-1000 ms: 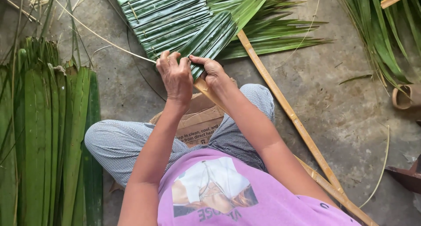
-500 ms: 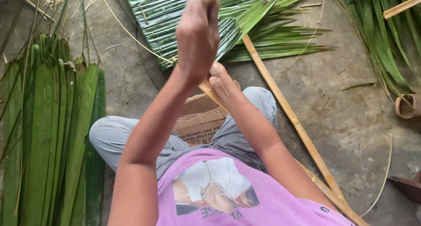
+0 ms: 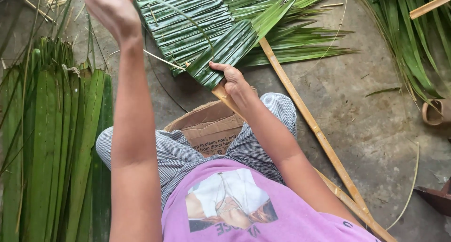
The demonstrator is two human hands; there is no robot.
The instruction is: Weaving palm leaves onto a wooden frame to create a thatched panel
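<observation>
The left hand point(image 3: 112, 9) is raised high at the far left, close to the top edge of the view, its fingers closed around a thin green strand point(image 3: 188, 21) that arcs from the fist rightward and down to the folded leaf panel point(image 3: 225, 51). The fingertips themselves are cut off by the frame, so how tightly they pinch cannot be told. The right hand point(image 3: 232, 80) rests at the near end of that panel, thumb and fingers pressed flat on the last folded leaf where it wraps over the bamboo slat point(image 3: 305, 115), holding it in place rather than curling fully round it. The panel, a row of overlapped green palm leaves, lies on the concrete floor point(image 3: 376, 129) at the far centre, with loose leaf tips fanning right from it. The slat runs diagonally from under the right hand toward the near right corner, a second slat just beside it lower down. A pile of flat palm leaves point(image 3: 51, 143) fills the left side, its right edge near the person's left knee, leaving only a narrow strip of bare floor between. A cardboard piece point(image 3: 211, 129) lies under the crossed legs. More leaves point(image 3: 408, 44) lie at the far right, and a small round pot point(image 3: 434, 113) sits against the right edge. The widest open floor is right of the slat.
</observation>
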